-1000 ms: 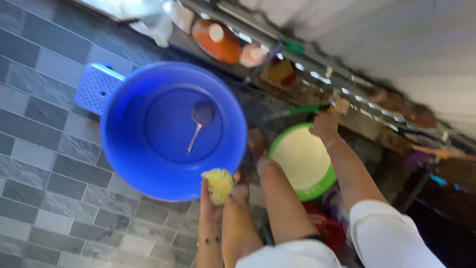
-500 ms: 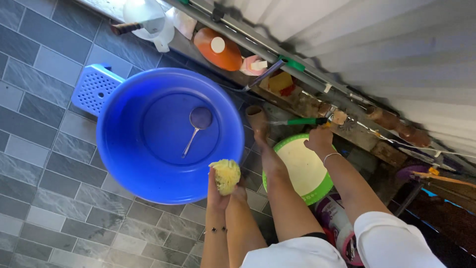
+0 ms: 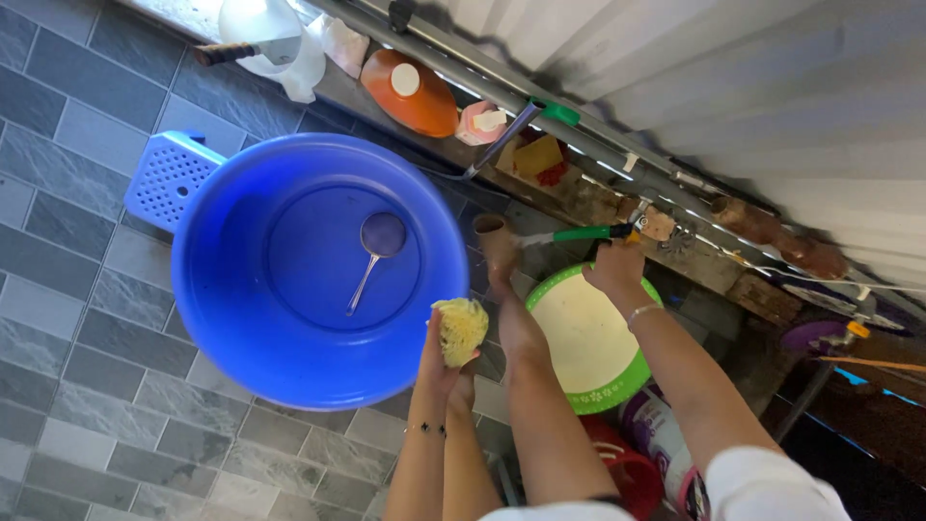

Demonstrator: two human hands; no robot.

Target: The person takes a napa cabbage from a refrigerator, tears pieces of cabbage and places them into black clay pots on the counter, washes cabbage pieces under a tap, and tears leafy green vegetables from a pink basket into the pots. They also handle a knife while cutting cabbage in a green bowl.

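A grey tiled floor is filling the left of the view, and a pale corrugated wall is running along the upper right. On the floor a large round blue tub is standing, with a metal ladle lying inside it on the bottom and a perforated blue plastic piece showing just behind its rim. Beside the tub, a round green basin with a pale inside is sitting between the person's knees and the wall. Along the ledge at the foot of the wall an orange jug with a white cap, a white jug and a small pink bottle are standing in a row, near a yellow block. The person's left hand is curling its fingers around a yellow sponge, gripping it just over the near rim of the tub. The right hand is reaching out above the green basin, closing around the end of a green-handled tap fitting that is pointing toward the tub; how tightly the fingers are pressing cannot be told. A thin bracelet is circling the right wrist.
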